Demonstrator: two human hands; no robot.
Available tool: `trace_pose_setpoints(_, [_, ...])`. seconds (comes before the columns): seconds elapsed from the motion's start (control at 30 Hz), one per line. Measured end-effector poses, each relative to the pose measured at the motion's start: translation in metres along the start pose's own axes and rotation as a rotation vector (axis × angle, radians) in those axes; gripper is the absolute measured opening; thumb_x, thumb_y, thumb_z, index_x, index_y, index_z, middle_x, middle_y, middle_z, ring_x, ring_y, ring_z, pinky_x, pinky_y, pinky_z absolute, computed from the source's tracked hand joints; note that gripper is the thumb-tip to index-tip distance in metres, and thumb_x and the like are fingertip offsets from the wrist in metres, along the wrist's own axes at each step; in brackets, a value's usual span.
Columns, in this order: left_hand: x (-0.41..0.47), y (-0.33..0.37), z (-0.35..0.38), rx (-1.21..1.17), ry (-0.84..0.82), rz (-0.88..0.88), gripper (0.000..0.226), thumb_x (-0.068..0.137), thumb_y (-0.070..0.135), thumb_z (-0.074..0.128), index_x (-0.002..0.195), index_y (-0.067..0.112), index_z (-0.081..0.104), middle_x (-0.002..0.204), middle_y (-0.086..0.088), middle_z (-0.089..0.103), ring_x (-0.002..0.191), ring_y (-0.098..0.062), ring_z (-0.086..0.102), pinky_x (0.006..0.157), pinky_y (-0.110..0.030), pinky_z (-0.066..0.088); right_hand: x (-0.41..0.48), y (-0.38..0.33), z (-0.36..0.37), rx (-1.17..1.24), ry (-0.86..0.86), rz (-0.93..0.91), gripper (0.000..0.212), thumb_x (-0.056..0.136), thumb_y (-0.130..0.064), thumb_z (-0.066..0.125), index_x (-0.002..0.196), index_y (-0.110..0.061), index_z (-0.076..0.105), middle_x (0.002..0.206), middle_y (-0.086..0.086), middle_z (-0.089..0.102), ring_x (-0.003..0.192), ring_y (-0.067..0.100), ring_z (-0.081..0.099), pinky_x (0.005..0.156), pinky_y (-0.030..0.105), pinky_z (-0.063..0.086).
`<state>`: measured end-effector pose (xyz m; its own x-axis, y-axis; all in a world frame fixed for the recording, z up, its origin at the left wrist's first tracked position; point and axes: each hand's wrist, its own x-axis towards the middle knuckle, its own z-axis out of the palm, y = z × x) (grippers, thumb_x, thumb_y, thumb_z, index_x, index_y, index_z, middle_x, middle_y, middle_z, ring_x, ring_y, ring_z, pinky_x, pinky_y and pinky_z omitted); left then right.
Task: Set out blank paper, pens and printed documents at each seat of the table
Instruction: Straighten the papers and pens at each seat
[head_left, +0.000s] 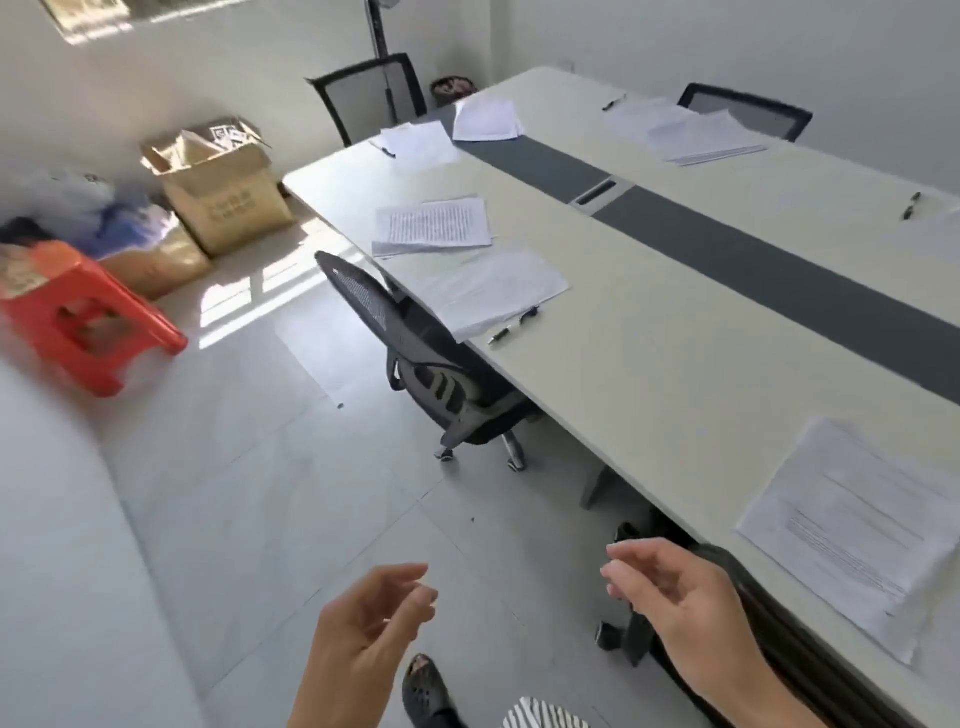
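Two bare hands low in frame: left hand (363, 629) and right hand (670, 587) loosely curled, holding nothing | open brown cardboard box (228, 208), upper left, holds paper pieces | printed white document (857, 525) lower right on long cream table (649, 364); blank sheets (493, 291) and black pen (511, 325) at centre.

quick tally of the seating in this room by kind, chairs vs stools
black office chairs: 4
red stool: 1
total: 5
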<state>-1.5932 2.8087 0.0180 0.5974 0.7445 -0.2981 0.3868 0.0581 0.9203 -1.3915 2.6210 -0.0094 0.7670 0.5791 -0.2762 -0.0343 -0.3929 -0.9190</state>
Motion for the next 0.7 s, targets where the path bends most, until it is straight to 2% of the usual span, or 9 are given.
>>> trace_pose_setpoints(0.07, [0.019,-0.006,-0.043,0.0,0.042,0.0,0.023,0.065,0.037,0.072,0.084,0.024,0.075,0.082,-0.011,0.075,0.073,-0.022,0.072,0.068,-0.035,0.057,0.014,-0.012,0.044,-0.005,-0.019,0.01,0.012,0.082,-0.012,0.074,0.086,-0.024,0.075,0.079,0.001,0.076,0.078,0.021,0.072,0.072,0.028,0.056])
trace_pose_setpoints(0.17, [0.047,-0.014,-0.112,0.011,0.115,-0.01,0.026,0.07,0.029,0.067,0.091,0.017,0.073,0.083,-0.009,0.075,0.074,-0.02,0.072,0.067,-0.033,0.057,0.033,-0.035,0.109,0.012,-0.063,0.002,0.012,0.082,-0.015,0.073,0.09,-0.024,0.075,0.081,0.0,0.077,0.079,0.02,0.072,0.077,0.037,0.058])
trace_pose_setpoints(0.23, [0.062,-0.018,-0.151,0.009,0.16,-0.026,0.022,0.074,0.027,0.07,0.092,0.016,0.073,0.082,-0.009,0.076,0.073,-0.019,0.072,0.067,-0.033,0.056,0.043,-0.05,0.143,0.004,-0.089,-0.015,0.012,0.082,-0.018,0.074,0.092,-0.025,0.075,0.083,-0.002,0.077,0.08,0.017,0.072,0.079,0.034,0.057])
trace_pose_setpoints(0.33, [0.089,-0.022,-0.191,-0.011,0.179,-0.022,0.008,0.083,0.013,0.072,0.091,0.014,0.073,0.08,-0.01,0.076,0.072,-0.021,0.072,0.068,-0.037,0.055,0.057,-0.067,0.179,-0.006,-0.1,-0.017,0.012,0.082,-0.021,0.074,0.091,-0.028,0.075,0.085,-0.006,0.076,0.082,0.014,0.072,0.079,0.03,0.056])
trace_pose_setpoints(0.5, [0.142,-0.023,-0.207,-0.073,0.131,-0.044,0.018,0.079,0.026,0.076,0.091,0.013,0.073,0.081,-0.011,0.075,0.073,-0.022,0.072,0.068,-0.037,0.055,0.101,-0.08,0.206,-0.033,-0.073,0.007,0.013,0.083,-0.019,0.074,0.091,-0.03,0.075,0.085,-0.005,0.076,0.082,0.015,0.071,0.079,0.031,0.056])
trace_pose_setpoints(0.6, [0.193,-0.014,-0.214,-0.067,0.077,-0.043,0.047,0.058,0.047,0.071,0.091,0.015,0.073,0.082,-0.011,0.076,0.074,-0.022,0.073,0.067,-0.033,0.056,0.145,-0.089,0.223,-0.035,-0.022,0.009,0.015,0.082,-0.017,0.074,0.089,-0.03,0.075,0.084,-0.005,0.076,0.082,0.017,0.072,0.077,0.029,0.056])
trace_pose_setpoints(0.7, [0.252,0.003,-0.227,-0.042,0.047,-0.031,0.05,0.055,0.051,0.068,0.091,0.016,0.073,0.083,-0.01,0.076,0.075,-0.022,0.073,0.067,-0.033,0.055,0.199,-0.104,0.242,0.003,0.028,0.015,0.015,0.083,-0.017,0.073,0.09,-0.03,0.074,0.084,-0.005,0.076,0.081,0.016,0.073,0.078,0.032,0.057])
